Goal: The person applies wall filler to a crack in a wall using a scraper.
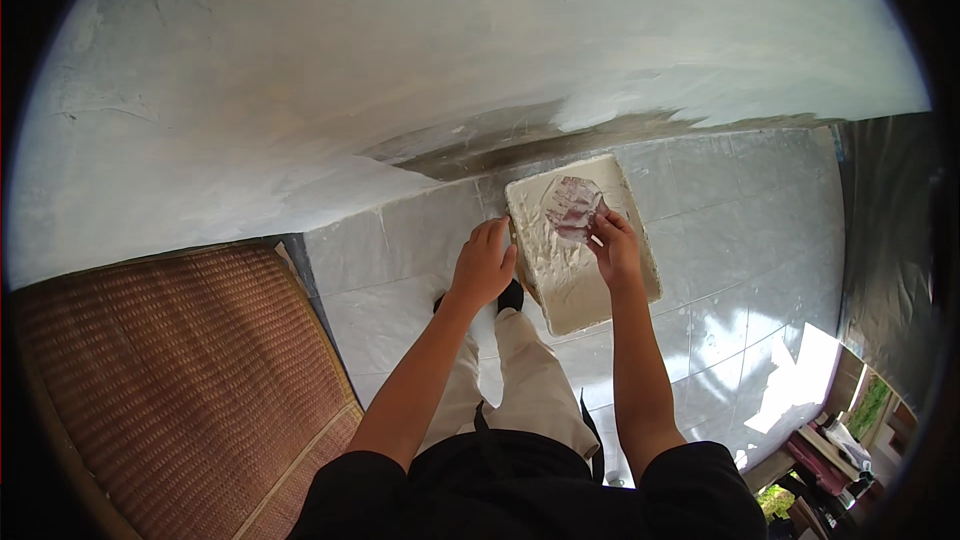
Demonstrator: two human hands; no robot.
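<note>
I see my left hand [484, 265] with its fingers curled tight on the left edge of a flat square board [580, 285] covered in white paste. My right hand [615, 245] pinches a small scraper [573, 208] on the board. Under it is grey tiled floor [390, 280], beside a white wall [400, 60]. A brown woven mat [170, 380] lies at the left.

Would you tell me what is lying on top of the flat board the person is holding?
The board carries a spread of pale, wet-looking plaster. The right hand holds a smeared flat blade against it. The left hand grips the board's left edge. The board's surface beneath is covered.
</note>
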